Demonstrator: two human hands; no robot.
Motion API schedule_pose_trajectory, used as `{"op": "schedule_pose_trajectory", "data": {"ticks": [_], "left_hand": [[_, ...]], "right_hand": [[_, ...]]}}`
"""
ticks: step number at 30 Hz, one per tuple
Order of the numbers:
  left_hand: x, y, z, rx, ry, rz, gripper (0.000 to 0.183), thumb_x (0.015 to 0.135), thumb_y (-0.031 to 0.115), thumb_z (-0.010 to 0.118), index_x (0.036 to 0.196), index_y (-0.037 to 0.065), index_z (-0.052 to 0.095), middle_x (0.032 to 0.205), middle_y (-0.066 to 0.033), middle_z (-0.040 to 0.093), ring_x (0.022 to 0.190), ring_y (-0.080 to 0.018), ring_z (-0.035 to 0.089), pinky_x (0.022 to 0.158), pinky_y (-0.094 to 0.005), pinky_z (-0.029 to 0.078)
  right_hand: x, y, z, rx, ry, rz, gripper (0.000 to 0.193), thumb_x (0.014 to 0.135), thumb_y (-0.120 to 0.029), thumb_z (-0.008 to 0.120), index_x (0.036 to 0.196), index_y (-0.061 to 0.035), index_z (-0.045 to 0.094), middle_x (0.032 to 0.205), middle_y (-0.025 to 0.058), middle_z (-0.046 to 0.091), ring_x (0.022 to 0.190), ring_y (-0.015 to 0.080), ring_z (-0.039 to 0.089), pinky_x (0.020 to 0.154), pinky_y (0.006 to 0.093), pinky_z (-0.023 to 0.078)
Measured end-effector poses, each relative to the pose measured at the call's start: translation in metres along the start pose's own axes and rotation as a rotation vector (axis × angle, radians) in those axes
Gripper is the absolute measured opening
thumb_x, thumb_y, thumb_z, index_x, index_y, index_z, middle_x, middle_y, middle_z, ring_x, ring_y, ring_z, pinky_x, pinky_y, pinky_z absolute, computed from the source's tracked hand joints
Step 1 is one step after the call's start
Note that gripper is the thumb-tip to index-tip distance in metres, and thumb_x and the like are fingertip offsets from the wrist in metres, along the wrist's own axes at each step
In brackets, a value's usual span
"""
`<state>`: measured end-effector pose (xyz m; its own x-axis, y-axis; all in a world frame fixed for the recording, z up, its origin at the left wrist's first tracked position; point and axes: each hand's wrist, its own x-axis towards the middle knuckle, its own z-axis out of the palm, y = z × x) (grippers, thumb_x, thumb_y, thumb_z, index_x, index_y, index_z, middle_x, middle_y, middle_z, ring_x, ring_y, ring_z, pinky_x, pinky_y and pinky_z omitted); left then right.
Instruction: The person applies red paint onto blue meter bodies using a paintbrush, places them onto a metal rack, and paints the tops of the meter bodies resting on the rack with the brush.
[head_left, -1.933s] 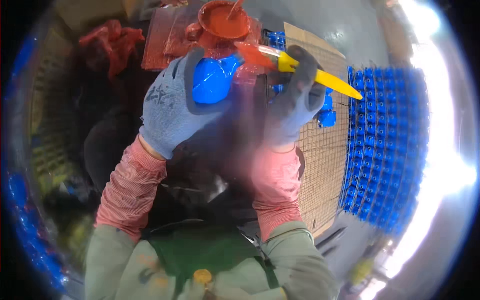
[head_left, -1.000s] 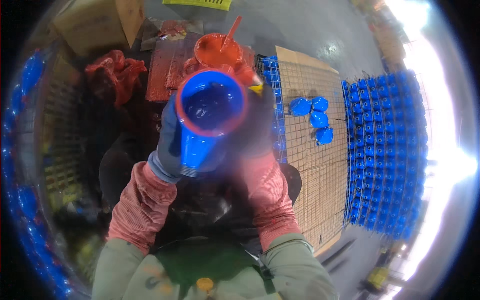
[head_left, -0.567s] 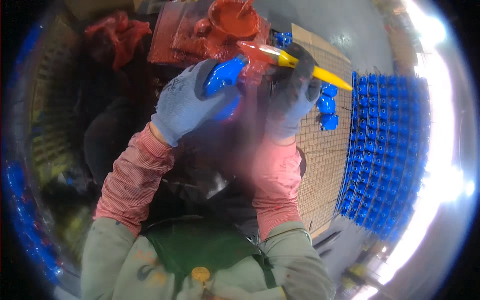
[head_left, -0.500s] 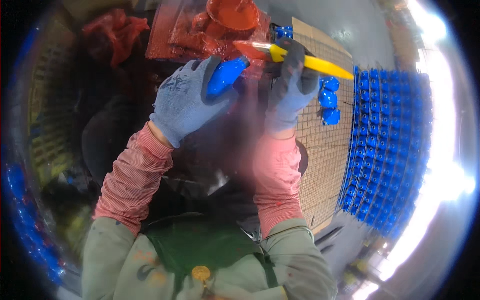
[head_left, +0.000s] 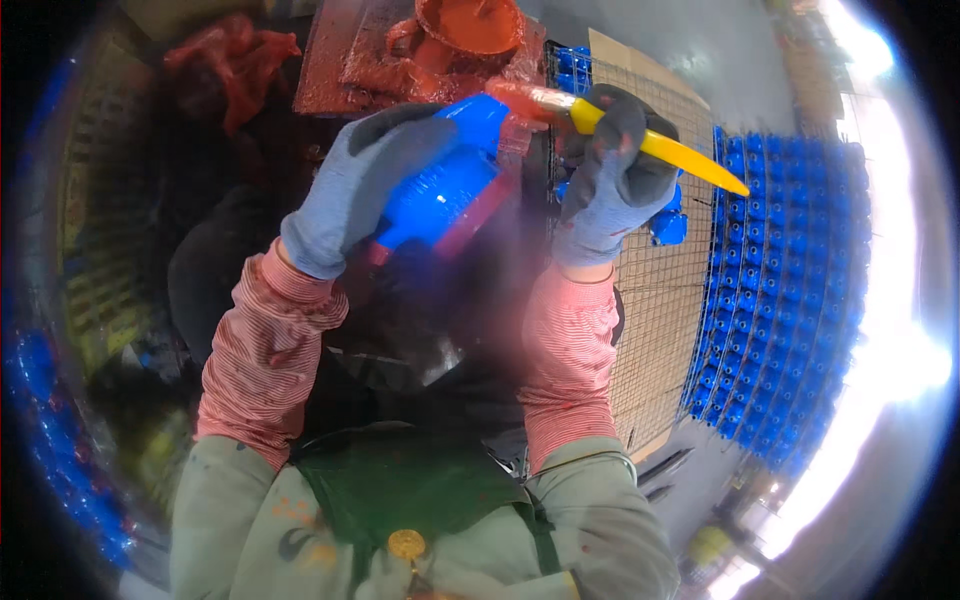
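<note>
My left hand, in a grey-blue glove with a darker palm, grips a glossy blue painted piece. The piece has a wide body and a narrower upper end, and a pinkish-red band runs along its lower edge. What kind of part it is, I cannot tell. Closed round a paintbrush with a yellow handle is my gloved right hand. The brush's red-coated bristles point left and meet or nearly meet the piece's upper end. Beyond both hands stands a red paint-filled cup with a handle.
The cup rests on a red-smeared board, with a crumpled red plastic bag to its left. On the right, a wire rack over cardboard carries a few blue pieces. Farther right are many rows of blue parts.
My left hand has turned the blue piece, so more of its body and the pinkish-red edge show. My right hand has moved slightly right and down with the brush.
</note>
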<state>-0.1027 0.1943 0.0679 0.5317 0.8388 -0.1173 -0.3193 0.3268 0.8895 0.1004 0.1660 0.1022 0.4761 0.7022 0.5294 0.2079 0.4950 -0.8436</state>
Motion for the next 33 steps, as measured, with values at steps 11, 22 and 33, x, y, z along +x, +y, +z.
{"op": "schedule_pose_trajectory", "data": {"ticks": [11,22,33], "left_hand": [[-0.009,-0.025,0.026,-0.868,-0.322,-0.196,0.078,0.095,0.055,0.05,0.149,0.002,0.034,0.127,-0.0314,0.058,0.097,-0.049,0.066,0.068,-0.0523,0.061],[-0.002,-0.055,0.045,-0.711,-0.405,-0.316,0.069,0.097,0.039,0.058,0.149,0.0,0.034,0.132,-0.0306,0.054,0.11,-0.0415,0.062,0.08,-0.0464,0.056],[-0.01,0.04,0.01,-0.115,-0.198,0.275,0.082,0.085,0.046,0.07,0.148,0.005,0.036,0.135,-0.0205,0.055,0.117,-0.0327,0.059,0.094,-0.0447,0.053]], "right_hand": [[-0.034,0.067,0.025,1.357,-0.152,0.803,0.037,0.098,-0.042,0.06,0.119,-0.0112,0.061,0.109,0.0084,0.067,0.093,0.0175,0.067,0.076,0.0366,0.059],[-0.053,0.048,0.03,1.09,-0.064,0.852,0.049,0.097,-0.048,0.057,0.127,-0.0085,0.058,0.113,0.0095,0.067,0.097,0.02,0.066,0.082,0.0358,0.057],[-0.033,0.048,-0.008,-0.346,-0.143,0.3,0.058,0.096,-0.059,0.053,0.121,-0.0063,0.057,0.097,0.0053,0.06,0.084,0.017,0.058,0.074,0.03,0.05]]}}
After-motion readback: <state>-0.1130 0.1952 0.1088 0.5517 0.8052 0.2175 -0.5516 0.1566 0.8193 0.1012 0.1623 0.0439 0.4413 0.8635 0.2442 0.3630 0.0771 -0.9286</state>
